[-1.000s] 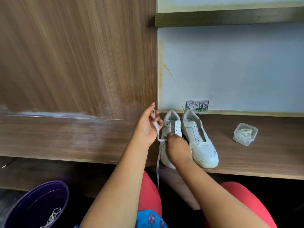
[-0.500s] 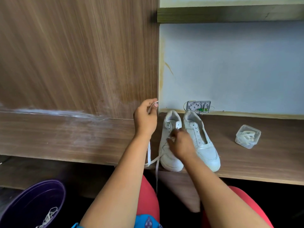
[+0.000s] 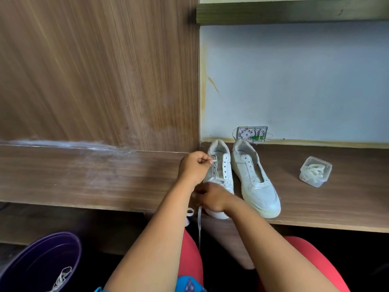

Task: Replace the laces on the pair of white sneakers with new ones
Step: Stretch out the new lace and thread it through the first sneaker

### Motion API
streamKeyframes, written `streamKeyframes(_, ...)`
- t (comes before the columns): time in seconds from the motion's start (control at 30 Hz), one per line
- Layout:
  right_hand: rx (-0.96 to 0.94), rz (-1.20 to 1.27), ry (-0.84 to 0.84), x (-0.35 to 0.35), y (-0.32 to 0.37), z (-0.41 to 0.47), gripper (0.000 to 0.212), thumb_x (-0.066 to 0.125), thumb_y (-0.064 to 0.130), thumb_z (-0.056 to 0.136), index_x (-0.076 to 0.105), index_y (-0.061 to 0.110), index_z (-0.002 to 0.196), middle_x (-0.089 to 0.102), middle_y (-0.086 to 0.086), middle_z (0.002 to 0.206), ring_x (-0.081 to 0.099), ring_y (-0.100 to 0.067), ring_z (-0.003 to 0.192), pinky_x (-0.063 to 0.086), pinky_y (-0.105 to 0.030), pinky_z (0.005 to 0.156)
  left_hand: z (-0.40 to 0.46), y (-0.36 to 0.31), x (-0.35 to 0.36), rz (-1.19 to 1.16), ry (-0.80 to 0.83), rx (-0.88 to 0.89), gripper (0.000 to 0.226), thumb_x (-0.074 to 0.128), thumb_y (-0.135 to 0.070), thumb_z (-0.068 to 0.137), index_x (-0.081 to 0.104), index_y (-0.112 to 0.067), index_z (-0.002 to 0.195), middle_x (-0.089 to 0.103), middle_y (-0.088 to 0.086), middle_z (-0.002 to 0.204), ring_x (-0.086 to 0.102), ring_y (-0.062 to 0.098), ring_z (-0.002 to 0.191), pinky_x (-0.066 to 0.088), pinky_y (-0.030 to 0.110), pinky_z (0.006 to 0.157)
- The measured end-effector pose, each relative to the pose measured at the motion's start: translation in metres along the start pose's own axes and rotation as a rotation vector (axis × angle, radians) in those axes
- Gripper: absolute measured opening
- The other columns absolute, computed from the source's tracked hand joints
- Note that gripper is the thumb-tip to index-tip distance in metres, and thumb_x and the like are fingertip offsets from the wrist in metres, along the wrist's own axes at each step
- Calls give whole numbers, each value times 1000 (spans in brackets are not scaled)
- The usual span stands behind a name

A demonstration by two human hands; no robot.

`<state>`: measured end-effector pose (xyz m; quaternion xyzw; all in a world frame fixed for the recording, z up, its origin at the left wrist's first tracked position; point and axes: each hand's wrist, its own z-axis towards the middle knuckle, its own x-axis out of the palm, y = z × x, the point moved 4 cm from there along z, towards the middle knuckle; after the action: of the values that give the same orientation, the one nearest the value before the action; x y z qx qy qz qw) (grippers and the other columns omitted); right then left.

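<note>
A purple bucket [image 3: 40,262] holding old laces [image 3: 61,278] is seen nearest. On the bench [image 3: 88,178], the left sneaker [image 3: 221,165] is steadied by the right hand [image 3: 212,198], fingers curled at its toe, while a lace end [image 3: 214,161] is pinched at an upper eyelet by the left hand [image 3: 194,166]. The unlaced right sneaker [image 3: 254,178] lies just beside, a clear box of laces [image 3: 315,171] further right.

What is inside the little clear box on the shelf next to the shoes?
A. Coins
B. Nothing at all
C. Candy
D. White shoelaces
D: the clear box, standing to the right of the unlaced sneaker, shows coiled white laces through its walls.
</note>
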<state>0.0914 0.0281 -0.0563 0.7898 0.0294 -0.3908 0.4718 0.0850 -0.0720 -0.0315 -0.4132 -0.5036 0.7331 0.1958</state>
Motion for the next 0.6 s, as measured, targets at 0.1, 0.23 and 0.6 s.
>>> streamKeyframes(0.1,175,-143,-318,-46,-32,5,21,54,22,91,70,13,102,68,-11,105,62,-26,100,41,-24,74,-1,11,16,154,64,-3,20,66,-12,85,66,-27,72,65,-12,76,57,5,71,46,20,70)
streamKeyframes(0.23,260,96,-550,-84,-68,-1,14,55,14,87,69,16,88,70,-8,94,65,-26,94,50,-30,76,-1,20,32,291,87,-12,12,64,-12,87,67,-21,79,50,-7,91,58,14,79,46,22,71)
streamKeyframes(0.6,120,-41,-674,-57,-68,10,40,80,27,73,60,8,101,62,-7,91,58,-22,85,38,-23,69,-7,21,46,416,33,-5,7,59,-17,89,66,-18,87,37,-5,106,54,17,77,47,25,69)
